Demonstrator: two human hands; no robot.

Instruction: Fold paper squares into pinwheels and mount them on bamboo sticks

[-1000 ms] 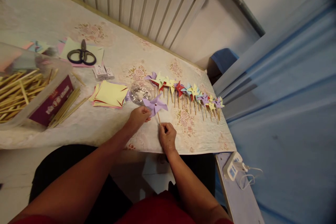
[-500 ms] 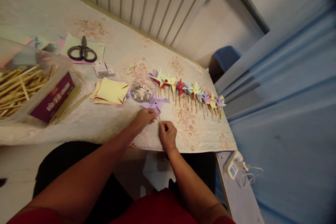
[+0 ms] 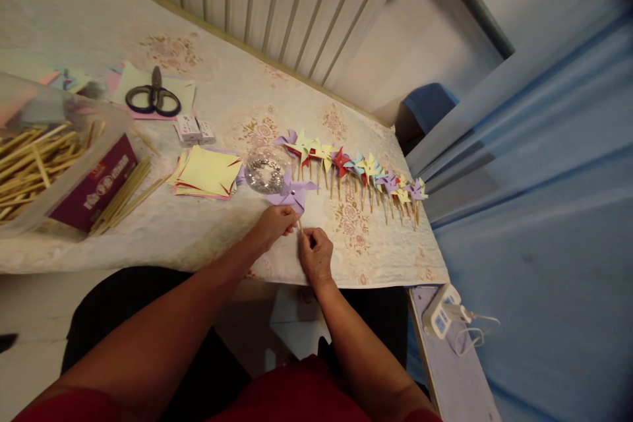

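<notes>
A purple paper pinwheel (image 3: 289,192) on a thin wooden stick stands between my hands near the table's front edge. My right hand (image 3: 315,254) pinches the lower end of its stick. My left hand (image 3: 275,222) touches the pinwheel's lower left blade with its fingertips. Just behind the pinwheel lies a small clear bag of shiny pins (image 3: 265,173). A row of several finished pinwheels (image 3: 360,173) in purple, yellow, red and blue runs along the table to the right.
A stack of yellow and pink paper squares (image 3: 208,173) lies left of the bag. Black scissors (image 3: 153,97) rest on paper further back. A clear tub of wooden sticks (image 3: 47,161) stands at the left, loose sticks (image 3: 126,196) beside it. A white charger (image 3: 442,318) sits lower right.
The pinwheel and both hands shifted slightly nearer the bag of pins. My left hand slid from the pinwheel's side to beneath its blade.
</notes>
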